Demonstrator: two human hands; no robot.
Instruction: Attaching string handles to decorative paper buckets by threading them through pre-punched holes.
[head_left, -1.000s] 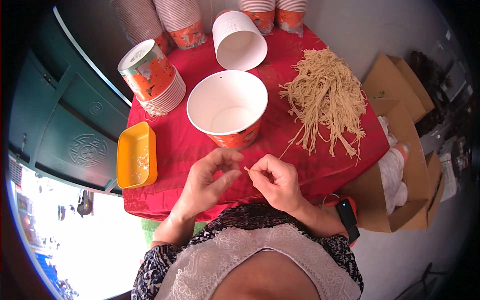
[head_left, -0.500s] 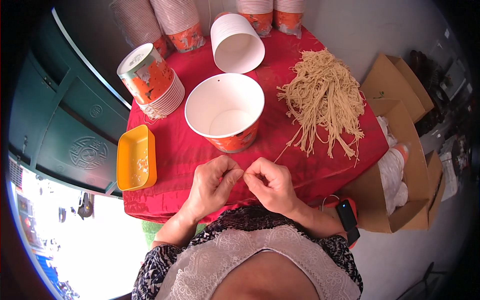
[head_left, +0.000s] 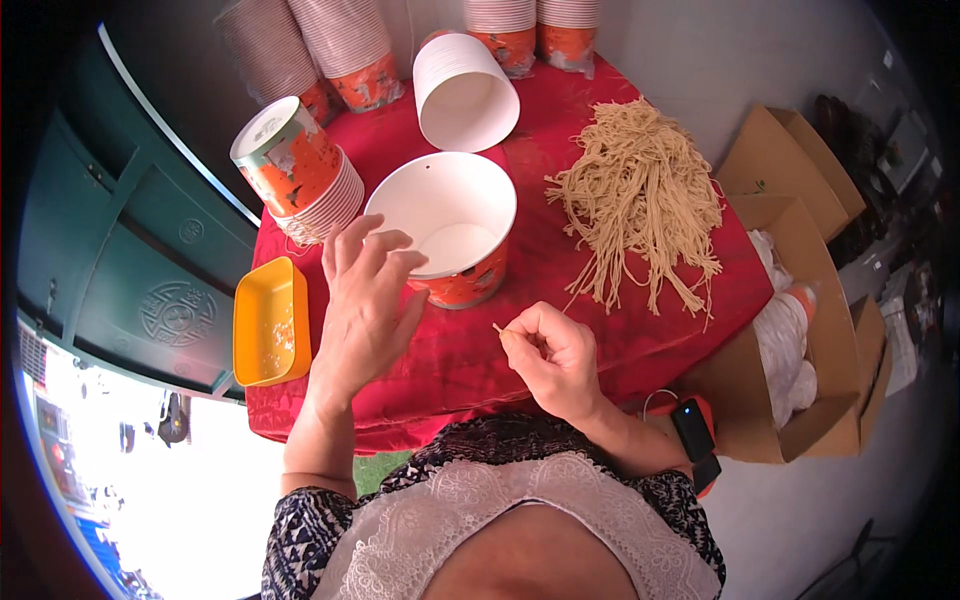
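Note:
My right hand (head_left: 552, 358) pinches the end of a thin tan string, whose tip pokes out between thumb and forefinger. The string trails up toward a heap of tan strings (head_left: 645, 200) on the right of the table. My left hand (head_left: 368, 290) holds nothing, its fingers apart, at the near left side of a paper bucket (head_left: 475, 287). This bucket stands upright, white inside and orange printed outside, with a small dark hole near its far rim. Whether my left fingertips touch its rim I cannot tell.
A yellow tray (head_left: 300, 335) with small white bits lies at the left. Behind it stand upside-down nested buckets (head_left: 292, 165). Another white bucket (head_left: 440, 95) lies tipped, with wrapped bucket stacks (head_left: 345, 45) behind. Cardboard boxes (head_left: 815, 300) stand right of the red-covered table (head_left: 400, 410).
My left hand has let go of the string end, opened, and moved up and left to the bucket. My right hand keeps its pinch and has shifted slightly right.

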